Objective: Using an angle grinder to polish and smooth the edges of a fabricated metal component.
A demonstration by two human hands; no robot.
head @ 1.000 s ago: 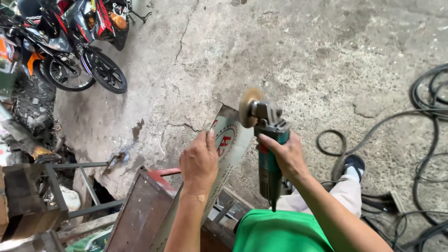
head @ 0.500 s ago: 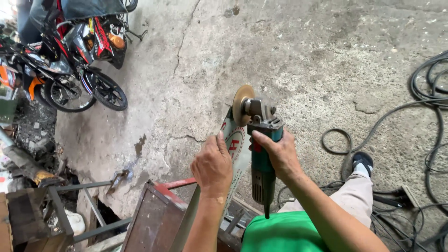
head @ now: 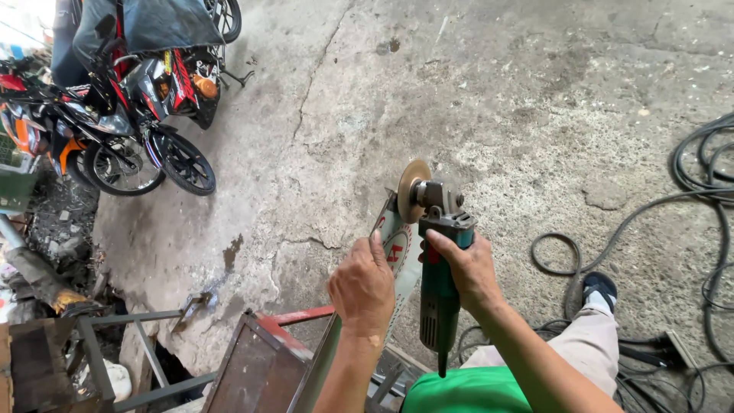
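Right hand (head: 468,269) clamped on green angle grinder (head: 439,294), disc (head: 413,200) meeting the sheet's top end; left hand (head: 362,287) clamped on metal sheet (head: 397,248), bracing it upright.

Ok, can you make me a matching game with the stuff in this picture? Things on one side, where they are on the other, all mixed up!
Things:
1. angle grinder
2. metal sheet
3. motorbikes
4. black cables

Places:
a. parked at the top left, on the concrete
b. coiled on the floor at the right
c. gripped in the right hand, disc pointing up
d. held at its edge by the left hand

Pairs: 1-c, 2-d, 3-a, 4-b
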